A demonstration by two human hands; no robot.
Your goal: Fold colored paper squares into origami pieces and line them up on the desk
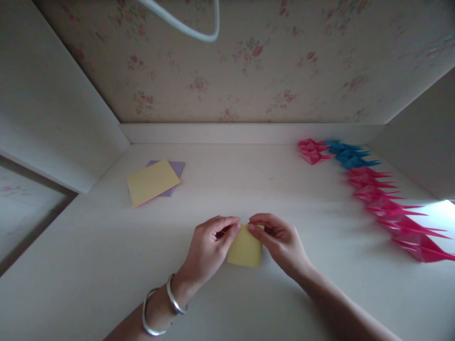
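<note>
A small yellow paper square [245, 248] lies on the white desk [106, 265] right in front of me. My left hand [209, 246] pinches its far left edge with fingers curled; two silver bangles ring that wrist. My right hand [277, 239] pinches the far right edge, fingertips pressed onto the paper. A bit of pink shows under my left fingers, too small to name.
A stack of loose sheets, yellow on top of purple [153, 181], lies at the back left. A row of folded pink paper shapes [394, 213] and several blue ones [350, 155] runs along the right side. Flowered wall behind, white side panels left and right.
</note>
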